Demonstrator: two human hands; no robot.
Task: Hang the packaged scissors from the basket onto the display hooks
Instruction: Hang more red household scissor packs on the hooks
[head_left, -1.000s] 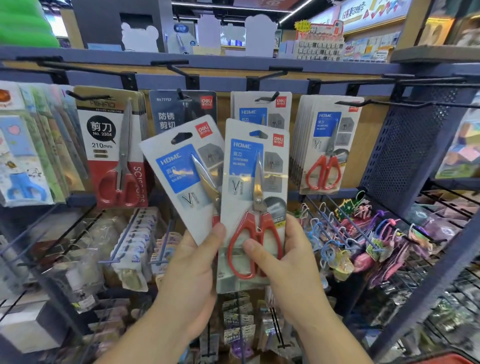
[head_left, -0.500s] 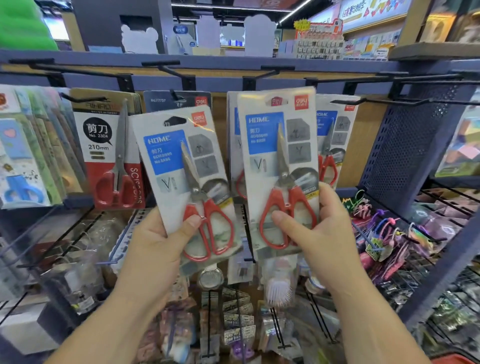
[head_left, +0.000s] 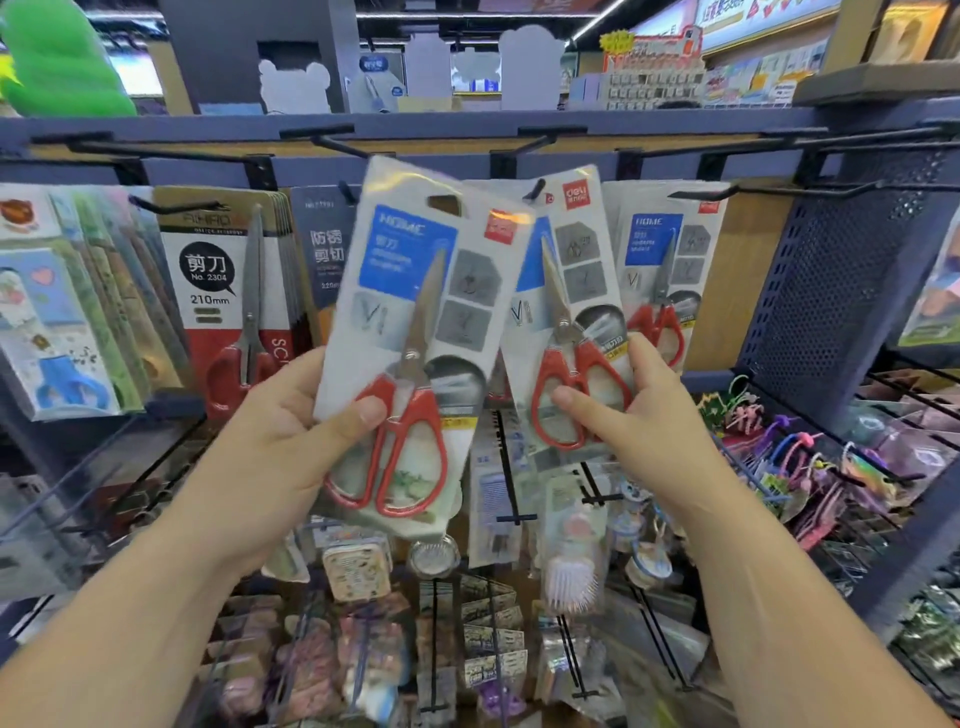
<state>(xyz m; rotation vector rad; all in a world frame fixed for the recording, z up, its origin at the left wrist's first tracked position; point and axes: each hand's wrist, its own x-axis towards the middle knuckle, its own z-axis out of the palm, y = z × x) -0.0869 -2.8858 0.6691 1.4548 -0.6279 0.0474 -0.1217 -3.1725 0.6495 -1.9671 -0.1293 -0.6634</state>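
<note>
Packaged scissors (head_left: 415, 312) with red handles sit in the left hand (head_left: 280, 447). The thumb presses across the front over a handle loop and the other fingers are hidden behind the card, so the grip is a firm pinch on the pack's lower half. This pack leans to the right in front of the display rail (head_left: 197, 170), and its hang hole (head_left: 444, 203) shows open with no hook through it; I judge it not yet hung. Next to the right, a second pack (head_left: 566, 312) of the same kind is pinched by the right hand (head_left: 639, 421), thumb on the front at the handle loops and fingers wrapped behind the right edge. Its top lies at the tip of a black hook (head_left: 534, 188). The tip seems to stand in front of the card, but I cannot tell whether it has passed through the hole, so this one is at best being threaded. Farther right a hung stack (head_left: 670, 270) of matching packs rests on its own hook, which suggests some stock is already up. Beyond it a long bare hook (head_left: 779, 189) juts out. The basket is out of view, so how many packs remain cannot be judged.
</note>
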